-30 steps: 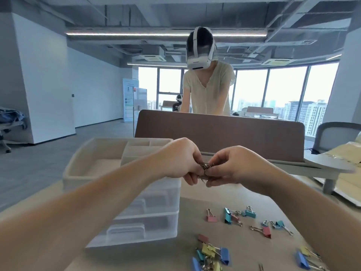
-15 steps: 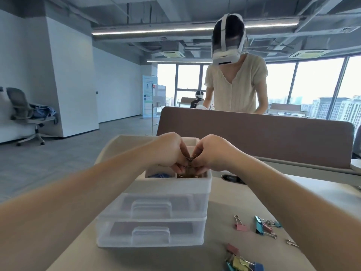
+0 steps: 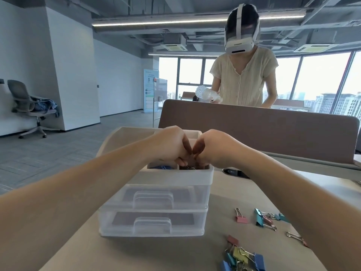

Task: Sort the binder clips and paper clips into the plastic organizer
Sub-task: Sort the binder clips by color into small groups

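Note:
The plastic organizer (image 3: 156,202) stands on the table straight ahead, with two shut drawers and a divided top tray. My left hand (image 3: 172,146) and my right hand (image 3: 213,148) meet knuckle to knuckle over its front right compartment. Their curled fingertips reach inside and pinch a bunch of dark metal paper clips (image 3: 189,168). Blue clips (image 3: 162,167) lie in the compartment to the left. Coloured binder clips are scattered on the table at the right: a pink one (image 3: 241,219), a teal group (image 3: 262,220) and a mixed pile (image 3: 242,259) near the bottom edge.
A brown desk divider (image 3: 254,130) runs behind the organizer. Behind it stands a person in a headset, holding a plastic bottle (image 3: 208,94). A black cable opening (image 3: 235,172) sits to the right of the organizer. The table's left edge drops to open floor, with an office chair (image 3: 27,106) far left.
Both hands, still together on the metal clips, moved left from beside the organizer to over it and lowered their fingertips into the front right compartment. The view also turned left.

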A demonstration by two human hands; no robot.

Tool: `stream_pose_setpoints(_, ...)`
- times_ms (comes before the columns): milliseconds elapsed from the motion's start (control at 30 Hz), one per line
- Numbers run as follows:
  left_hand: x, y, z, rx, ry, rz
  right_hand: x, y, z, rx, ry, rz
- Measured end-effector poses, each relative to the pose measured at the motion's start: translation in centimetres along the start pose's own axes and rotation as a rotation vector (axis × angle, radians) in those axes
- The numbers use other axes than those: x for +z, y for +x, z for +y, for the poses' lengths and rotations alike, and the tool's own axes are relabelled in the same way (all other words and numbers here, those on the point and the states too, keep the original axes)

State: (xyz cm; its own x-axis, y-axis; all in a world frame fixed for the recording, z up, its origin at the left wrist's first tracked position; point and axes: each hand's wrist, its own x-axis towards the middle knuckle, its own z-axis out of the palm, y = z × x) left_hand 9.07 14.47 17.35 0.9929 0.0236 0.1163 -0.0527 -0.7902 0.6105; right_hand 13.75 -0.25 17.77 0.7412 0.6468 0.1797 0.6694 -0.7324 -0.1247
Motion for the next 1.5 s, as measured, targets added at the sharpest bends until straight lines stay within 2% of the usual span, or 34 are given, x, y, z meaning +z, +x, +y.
stream_pose_setpoints(600,0.2,-1.0,0.1,0.024,-0.023,0.065,0.0,-0.8,-0.8,-0.039,-0.082,0.057)
stream_pose_setpoints(700,0.5,-1.4,0.1,0.037,-0.063,0.131,0.1,-1.2,-0.5,-0.032,-0.019,0.137)
stream_pose_setpoints(833,1.7,-2.6,1.8,0.112,-0.054,0.231,0.4,-3.7,0.7,0.006,0.199,0.237)
stream_pose_setpoints(933,3.8,-3.9,3.4,0.191,-0.103,0.206,1.0,-6.7,2.5,0.061,0.251,0.245)
stream_pose_setpoints(1067,8.6,-5.5,5.5,0.273,-0.031,0.089,2.4,-12.0,6.0,0.168,0.227,0.161)
stream_pose_setpoints(1267,17.9,-7.3,7.7,0.318,0.038,-0.216,5.6,-20.4,11.1,0.327,0.209,0.006)
stream_pose_setpoints(1367,21.6,-7.5,8.0,0.321,0.231,-0.329,7.1,-23.3,12.7,0.399,0.199,-0.190)
stream_pose_setpoints(1500,24.6,-7.8,8.6,0.338,0.464,-0.393,7.8,-26.3,13.6,0.444,0.112,-0.388)
